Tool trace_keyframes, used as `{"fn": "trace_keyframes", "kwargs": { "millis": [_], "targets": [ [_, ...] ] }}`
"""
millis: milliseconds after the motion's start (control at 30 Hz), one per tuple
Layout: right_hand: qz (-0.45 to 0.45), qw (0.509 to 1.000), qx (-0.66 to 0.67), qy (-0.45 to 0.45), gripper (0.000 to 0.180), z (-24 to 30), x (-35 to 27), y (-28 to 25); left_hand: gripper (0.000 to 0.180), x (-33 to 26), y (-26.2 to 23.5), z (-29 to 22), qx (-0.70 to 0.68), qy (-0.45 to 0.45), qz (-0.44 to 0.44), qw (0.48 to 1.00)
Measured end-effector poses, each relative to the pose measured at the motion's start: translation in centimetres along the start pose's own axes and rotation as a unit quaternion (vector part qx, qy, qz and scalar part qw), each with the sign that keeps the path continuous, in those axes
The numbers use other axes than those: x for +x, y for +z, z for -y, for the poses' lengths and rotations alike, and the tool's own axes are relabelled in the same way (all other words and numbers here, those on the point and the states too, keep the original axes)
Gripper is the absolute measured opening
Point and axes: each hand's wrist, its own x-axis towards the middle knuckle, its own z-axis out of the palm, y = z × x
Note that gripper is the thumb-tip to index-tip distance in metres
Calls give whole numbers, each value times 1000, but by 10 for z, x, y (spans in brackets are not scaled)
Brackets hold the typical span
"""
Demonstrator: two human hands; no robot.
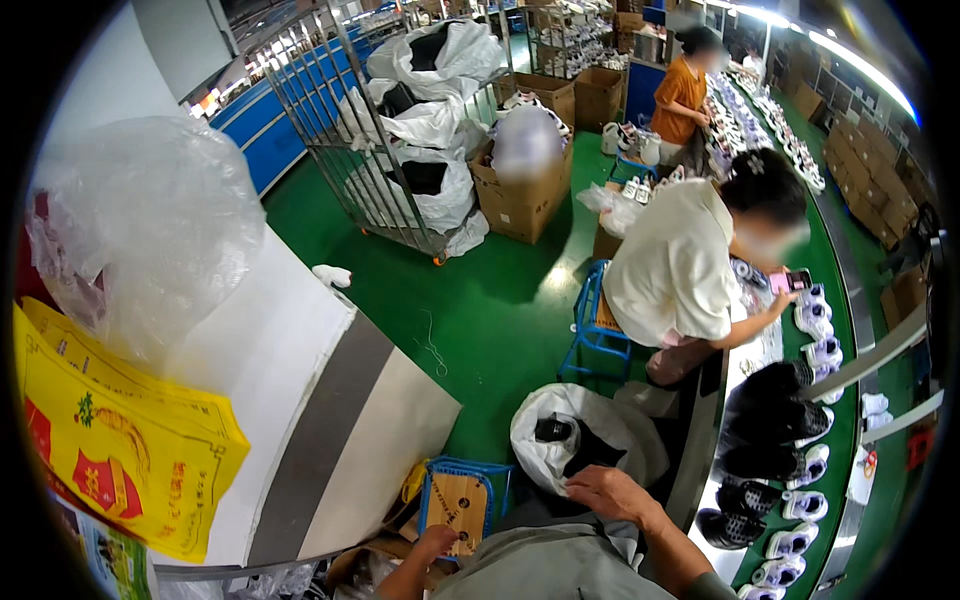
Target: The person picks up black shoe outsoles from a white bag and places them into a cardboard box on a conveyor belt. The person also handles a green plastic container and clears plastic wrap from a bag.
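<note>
My right hand reaches out over the near rim of an open white sack, fingers stretched and nothing visible in them. Inside the sack lie black pieces, whose kind I cannot make out. Low on the left, my left hand is at the near-left edge of a stool with a wooden seat and blue frame. Its fingers are small and bent, and whether they grip the seat edge is unclear. Black shoes stand in a row on the bench to my right, beside white-and-purple shoes on a green conveyor belt.
A seated co-worker holds a phone ahead of me; another person stands farther off. Left is a white table with a yellow bag and clear plastic. A metal cage trolley of sacks and a shoe-filled carton stand beyond.
</note>
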Motion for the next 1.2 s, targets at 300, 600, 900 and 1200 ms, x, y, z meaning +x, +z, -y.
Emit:
{"fn": "trace_keyframes", "kwargs": {
  "millis": [300,600,900,1200],
  "targets": [
    [133,985,-47,-97,41,44,125,1,24,49,-27,-18,-33,160,-77,984],
    [218,961,-13,-170,41,53,291,-26,33,64,-25,-122,-18,92,-36,995],
    [200,953,174,-149,44,26,505,-126,39,190,-41,-271,86,170,-79,979],
    [14,968,248,34,51,-68,655,-320,43,202,-97,-598,127,299,-160,932]
  ]
}}
